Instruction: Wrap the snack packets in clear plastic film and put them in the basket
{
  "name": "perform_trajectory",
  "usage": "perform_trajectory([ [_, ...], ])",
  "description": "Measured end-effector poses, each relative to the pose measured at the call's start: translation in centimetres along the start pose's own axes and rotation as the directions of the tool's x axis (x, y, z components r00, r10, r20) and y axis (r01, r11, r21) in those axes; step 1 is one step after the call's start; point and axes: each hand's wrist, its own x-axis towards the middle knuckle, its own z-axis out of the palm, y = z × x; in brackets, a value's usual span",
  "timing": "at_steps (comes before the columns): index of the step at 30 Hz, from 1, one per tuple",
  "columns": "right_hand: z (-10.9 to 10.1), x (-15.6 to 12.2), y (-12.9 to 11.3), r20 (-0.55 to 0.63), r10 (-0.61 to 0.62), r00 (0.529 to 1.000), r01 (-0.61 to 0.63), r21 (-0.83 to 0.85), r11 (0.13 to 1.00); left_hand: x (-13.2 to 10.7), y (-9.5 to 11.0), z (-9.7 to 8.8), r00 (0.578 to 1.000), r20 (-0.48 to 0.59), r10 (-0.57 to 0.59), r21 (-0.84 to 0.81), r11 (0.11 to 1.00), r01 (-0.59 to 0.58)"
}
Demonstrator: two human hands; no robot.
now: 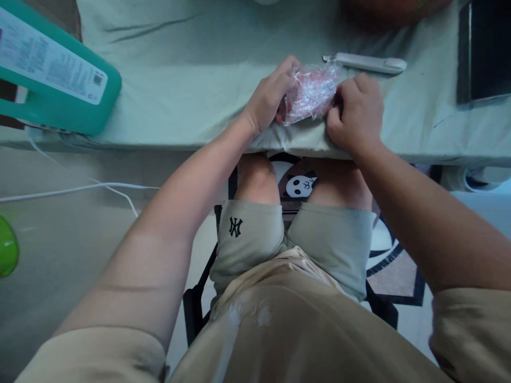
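A crinkled clear plastic bag point(312, 91) with something pinkish inside lies at the near edge of a table covered in pale green cloth point(191, 69). My left hand point(271, 96) grips the bag's left side with curled fingers. On the bag's right side my right hand point(356, 114) is closed in a fist, pinching its edge. I sit on a black chair with my knees under the table.
A white utility knife point(369, 63) lies just beyond the bag. A teal box with a white label point(51, 74) sits at the table's left. A dark flat object point(485, 50) is at the far right. White cables point(80, 189) and a green ball point(7, 247) are on the floor at left.
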Motion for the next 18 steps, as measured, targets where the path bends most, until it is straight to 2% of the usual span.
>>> perform_trajectory([
  [10,-0.1,-0.1,-0.2,-0.003,0.015,1.000,-0.015,0.036,0.999,-0.4,0.3,0.1,0.999,-0.030,0.013,0.005,1.000,-0.013],
  [18,-0.4,0.2,-1.0,0.044,0.111,0.993,-0.111,0.000,0.994,-0.4,0.0,0.1,0.998,-0.018,0.066,-0.007,0.998,-0.066],
])
